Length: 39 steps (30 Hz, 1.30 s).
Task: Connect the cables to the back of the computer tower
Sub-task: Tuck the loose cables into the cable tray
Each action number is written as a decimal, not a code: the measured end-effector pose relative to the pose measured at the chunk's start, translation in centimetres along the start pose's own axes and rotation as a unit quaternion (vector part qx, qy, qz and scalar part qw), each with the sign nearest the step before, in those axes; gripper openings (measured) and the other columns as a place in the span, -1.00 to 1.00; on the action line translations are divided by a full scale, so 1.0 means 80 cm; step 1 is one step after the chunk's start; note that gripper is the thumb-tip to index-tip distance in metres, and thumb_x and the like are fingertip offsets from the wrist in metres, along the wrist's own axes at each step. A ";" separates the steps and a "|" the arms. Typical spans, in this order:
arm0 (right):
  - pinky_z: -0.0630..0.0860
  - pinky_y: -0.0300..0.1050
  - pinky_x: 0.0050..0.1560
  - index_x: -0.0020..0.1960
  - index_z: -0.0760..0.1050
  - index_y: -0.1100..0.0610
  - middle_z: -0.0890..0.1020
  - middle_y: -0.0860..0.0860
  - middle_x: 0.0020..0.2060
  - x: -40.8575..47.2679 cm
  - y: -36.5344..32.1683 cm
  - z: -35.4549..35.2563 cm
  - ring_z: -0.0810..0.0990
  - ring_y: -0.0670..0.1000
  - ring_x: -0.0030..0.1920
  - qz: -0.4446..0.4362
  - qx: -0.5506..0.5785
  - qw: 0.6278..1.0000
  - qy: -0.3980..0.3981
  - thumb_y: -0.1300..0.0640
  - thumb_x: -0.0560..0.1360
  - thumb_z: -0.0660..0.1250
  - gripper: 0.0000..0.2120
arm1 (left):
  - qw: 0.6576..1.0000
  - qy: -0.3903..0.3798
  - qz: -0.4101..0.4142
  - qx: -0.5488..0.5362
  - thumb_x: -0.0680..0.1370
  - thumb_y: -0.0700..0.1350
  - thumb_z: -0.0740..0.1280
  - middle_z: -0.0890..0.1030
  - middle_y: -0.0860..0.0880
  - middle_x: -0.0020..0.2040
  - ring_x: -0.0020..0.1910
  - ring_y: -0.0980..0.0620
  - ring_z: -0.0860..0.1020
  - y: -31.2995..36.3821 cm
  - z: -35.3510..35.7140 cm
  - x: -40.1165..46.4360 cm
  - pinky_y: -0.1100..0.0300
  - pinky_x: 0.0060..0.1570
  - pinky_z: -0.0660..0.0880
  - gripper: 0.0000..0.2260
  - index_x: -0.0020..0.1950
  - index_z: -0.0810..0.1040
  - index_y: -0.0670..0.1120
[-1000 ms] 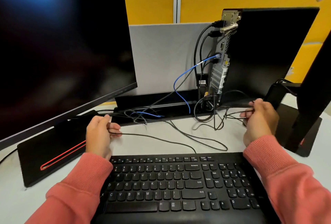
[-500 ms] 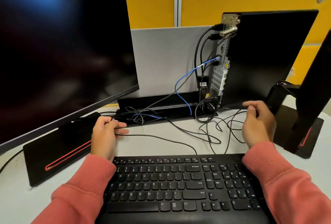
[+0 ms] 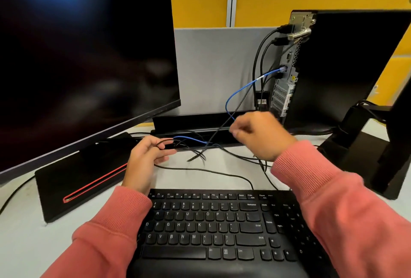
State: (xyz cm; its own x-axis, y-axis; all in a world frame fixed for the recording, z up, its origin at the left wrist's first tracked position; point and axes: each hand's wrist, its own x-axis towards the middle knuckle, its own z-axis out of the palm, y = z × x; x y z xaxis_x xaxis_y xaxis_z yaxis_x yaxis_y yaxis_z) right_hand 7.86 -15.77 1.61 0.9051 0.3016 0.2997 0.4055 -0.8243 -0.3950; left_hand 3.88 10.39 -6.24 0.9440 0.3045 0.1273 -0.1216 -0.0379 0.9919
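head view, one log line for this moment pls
left hand grips black cable | right hand raised near computer tower, grip blurred | blue cable plugged in

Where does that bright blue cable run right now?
In the head view, the bright blue cable is plugged into the back of the black computer tower at right, loops down past the right hand, then runs left along the desk.

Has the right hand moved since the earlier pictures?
Yes. The right hand went left and up, from beside the computer tower base toward the blue cable.
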 end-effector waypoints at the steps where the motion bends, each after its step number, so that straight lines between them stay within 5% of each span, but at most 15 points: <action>1: 0.57 -0.06 0.06 -0.04 0.67 0.08 0.67 0.06 -0.07 0.009 -0.001 0.012 0.63 0.09 -0.03 0.024 -0.049 0.996 -0.075 0.19 0.55 0.30 -0.83 | 1.000 -0.003 -0.002 -0.009 0.58 -0.40 0.17 0.72 -0.10 0.12 0.02 -0.11 0.73 0.001 -0.001 -0.001 -0.03 0.15 0.55 -0.79 -0.12 0.47 -0.14; 4: 0.56 -0.05 0.05 0.17 0.58 0.15 0.61 0.14 0.10 0.019 0.002 0.034 0.62 0.19 0.11 0.079 -0.191 0.954 -0.218 0.20 0.57 0.28 -0.79 | 0.999 -0.021 -0.007 -0.039 0.64 -0.33 0.18 0.72 -0.12 0.11 0.04 -0.17 0.72 0.003 -0.003 -0.001 -0.01 0.06 0.52 -0.78 -0.15 0.46 -0.11; 7: 0.50 -0.05 0.06 0.26 0.52 0.21 0.59 0.16 0.16 0.017 0.000 0.035 0.60 0.19 0.18 0.083 -0.256 0.926 -0.264 0.22 0.60 0.27 -0.75 | 0.998 -0.025 -0.010 -0.053 0.66 -0.30 0.17 0.74 -0.12 0.06 0.02 -0.21 0.71 0.000 -0.005 0.001 -0.02 0.00 0.48 -0.81 -0.12 0.42 -0.11; 10: 0.47 -0.06 0.10 0.31 0.49 0.24 0.48 0.06 -0.14 0.016 0.005 0.034 0.56 0.18 0.26 0.075 -0.300 0.908 -0.282 0.24 0.64 0.21 -0.73 | 0.998 -0.019 0.005 -0.064 0.63 -0.27 0.18 0.75 -0.12 0.02 0.00 -0.18 0.72 -0.002 -0.005 0.001 -0.01 -0.01 0.49 -0.85 0.12 0.43 -0.06; 12: 0.48 -0.02 0.19 0.31 0.49 0.24 0.33 -0.02 -0.26 0.018 0.016 0.035 0.54 0.19 0.27 0.062 -0.307 0.904 -0.293 0.24 0.64 0.20 -0.73 | 0.997 -0.038 0.000 -0.067 0.53 -0.20 0.22 0.75 -0.12 0.03 0.05 -0.11 0.71 -0.003 -0.005 0.003 0.01 0.00 0.49 -0.66 0.27 0.46 0.04; 15: 0.53 0.10 0.21 0.27 0.50 0.16 0.49 0.06 0.02 0.018 0.033 0.038 0.53 0.17 0.23 0.043 -0.320 0.898 -0.299 0.20 0.63 0.20 -0.75 | 0.996 -0.075 -0.021 -0.035 0.44 -0.04 0.22 0.75 -0.09 0.03 0.03 -0.01 0.68 0.001 -0.004 0.010 0.07 -0.04 0.44 -0.62 0.19 0.64 -0.01; 18: 0.53 0.05 0.12 0.26 0.48 0.09 0.49 0.02 0.17 0.017 0.037 0.045 0.53 0.11 0.18 0.031 -0.344 0.888 -0.302 0.18 0.62 0.17 -0.75 | 0.987 -0.112 -0.072 0.088 0.62 0.00 0.21 0.76 -0.11 -0.11 -0.14 0.07 0.67 0.012 0.004 0.024 0.07 -0.05 0.44 -0.66 -0.01 0.72 -0.16; 23: 0.38 0.11 0.30 0.31 0.43 0.11 0.51 0.03 0.22 0.033 0.023 0.062 0.46 0.12 0.28 -0.025 -0.372 0.877 -0.304 0.14 0.65 0.14 -0.73 | 0.887 -0.207 -0.030 0.412 0.55 0.14 0.42 0.69 0.05 -0.16 -0.10 0.07 0.64 0.019 0.031 0.071 0.11 -0.03 0.54 -0.82 -0.05 0.63 0.04; 27: 0.52 0.10 0.17 0.19 0.41 0.13 0.58 0.09 0.13 0.054 0.026 0.069 0.57 0.17 0.10 -0.002 -0.263 0.929 -0.261 0.22 0.63 0.11 -0.82 | 0.815 -0.251 0.007 0.522 0.49 0.14 0.48 0.65 0.00 -0.04 -0.03 -0.05 0.62 0.003 0.062 0.101 0.01 0.09 0.58 -0.74 -0.01 0.56 -0.01; 29: 0.57 0.14 0.08 0.09 0.39 0.12 0.60 0.12 0.03 0.064 0.034 0.072 0.59 0.18 -0.01 0.020 -0.198 0.957 -0.211 0.17 0.65 0.12 -0.90 | 0.842 -0.212 0.018 0.495 0.54 0.02 0.44 0.66 -0.02 -0.15 -0.14 -0.03 0.65 -0.012 0.068 0.111 0.05 -0.02 0.61 -0.86 -0.08 0.57 -0.03; 33: 0.58 0.03 0.01 -0.09 0.42 0.01 0.59 0.00 -0.20 0.072 0.048 0.081 0.59 0.09 -0.13 0.038 -0.084 0.987 -0.133 0.13 0.64 0.21 -0.88 | 0.950 -0.125 -0.033 0.284 0.64 -0.18 0.31 0.68 -0.07 -0.39 -0.50 0.04 0.57 -0.034 0.067 0.114 0.23 -0.41 0.49 -0.90 -0.05 0.54 -0.17; 37: 0.42 -0.39 -0.28 -0.02 0.54 0.02 0.61 0.02 -0.27 0.081 0.045 0.089 0.53 -0.10 -0.30 0.052 0.060 0.994 -0.081 0.15 0.60 0.33 -0.95 | 0.986 -0.115 -0.100 0.069 0.71 -0.17 0.16 0.72 -0.20 -0.27 -0.26 -0.20 0.73 -0.029 0.076 0.114 0.08 -0.23 0.48 -0.88 0.06 0.42 -0.19; 39: 0.46 -0.36 -0.30 -0.01 0.61 0.07 0.63 0.01 -0.28 0.088 0.044 0.091 0.55 -0.10 -0.33 0.072 0.173 0.979 -0.084 0.13 0.60 0.34 -0.92 | 0.991 -0.081 -0.105 -0.024 0.73 -0.16 0.13 0.73 -0.23 -0.19 -0.17 -0.20 0.74 -0.023 0.076 0.113 0.14 -0.38 0.44 -0.89 0.09 0.40 -0.17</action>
State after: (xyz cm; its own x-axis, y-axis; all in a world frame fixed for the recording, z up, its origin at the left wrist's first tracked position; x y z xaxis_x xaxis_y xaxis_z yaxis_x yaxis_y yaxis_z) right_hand 16.56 -13.05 -3.95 0.9528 0.2917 0.0836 0.2641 -0.6616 -0.7018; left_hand 14.51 7.41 -6.90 0.9865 0.1435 -0.0795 0.0722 0.0556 0.9958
